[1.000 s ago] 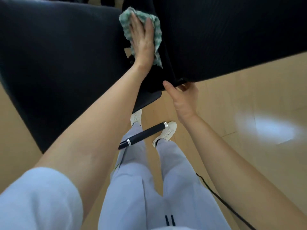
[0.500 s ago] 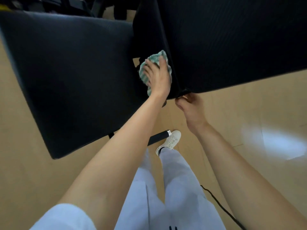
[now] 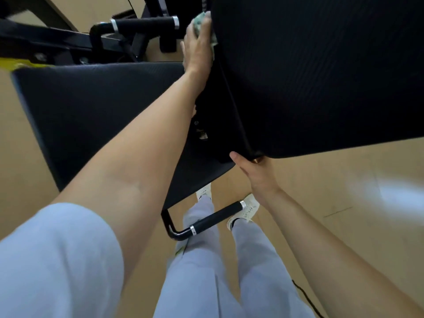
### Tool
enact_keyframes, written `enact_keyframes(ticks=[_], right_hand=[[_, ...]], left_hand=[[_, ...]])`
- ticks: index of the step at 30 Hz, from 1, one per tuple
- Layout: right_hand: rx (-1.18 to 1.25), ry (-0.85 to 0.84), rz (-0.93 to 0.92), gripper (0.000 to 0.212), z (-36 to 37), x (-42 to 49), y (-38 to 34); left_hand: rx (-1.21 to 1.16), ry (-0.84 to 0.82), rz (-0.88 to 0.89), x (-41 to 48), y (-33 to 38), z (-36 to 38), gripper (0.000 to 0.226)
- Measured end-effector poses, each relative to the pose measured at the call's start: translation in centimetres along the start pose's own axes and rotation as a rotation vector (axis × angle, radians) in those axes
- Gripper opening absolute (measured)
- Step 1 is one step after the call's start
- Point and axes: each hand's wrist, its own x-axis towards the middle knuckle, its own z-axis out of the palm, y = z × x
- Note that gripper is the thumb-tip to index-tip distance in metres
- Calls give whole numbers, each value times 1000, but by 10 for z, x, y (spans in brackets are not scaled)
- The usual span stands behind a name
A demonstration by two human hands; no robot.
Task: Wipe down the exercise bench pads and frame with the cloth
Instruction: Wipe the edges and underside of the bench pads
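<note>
The cloth (image 3: 197, 21) is a green-and-white patterned rag, scrunched up and mostly buried under the left hand (image 3: 197, 45). That hand presses it with flattish fingers against the side edge of the black ribbed back pad (image 3: 321, 76), up near the top. The right hand (image 3: 257, 177) grips that pad's lower corner, fingers tucked underneath. The seat pad (image 3: 103, 106) sits just left, with the black frame (image 3: 57, 40) beyond.

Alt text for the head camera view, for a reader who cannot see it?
Seen from above, the person's left hand presses a crumpled green-and-white cloth against the inner edge of a black ribbed bench pad, while the right hand grips that pad's lower corner. A second black pad lies to the left.
</note>
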Motion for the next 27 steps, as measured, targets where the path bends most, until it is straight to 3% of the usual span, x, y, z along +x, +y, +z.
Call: enact_keyframes(ticks=[3,6,10,15,17,20,22,27], right_hand=[[113,38,43,73,17,2,3],[125,65,53,76,22,2,1],[79,89,74,75,21,0,-4],[-2,149,122,74,22,-3,-7],[-41,171,139,78,22,-2,-8],[-107,148,149,78,22,-6,-17],[-133,105,171,68,20,-8,-23],[-305,-78,165,61,2,-8,-33]], left_hand=[[-57,-65,-33,39,-31,-4,94],[-85,-56,-66,34,-36,-6,73],[-207,-34,-143,29,-57,-13,99],[-278,-48,-452,-41,-40,-12,88],[-282,-54,-583,-65,-48,-10,99],[-333,-102,-694,-97,-87,-6,112],[-361,-102,-749,-115,-116,0,120],[-405,-318,-851,-158,-92,-7,108]])
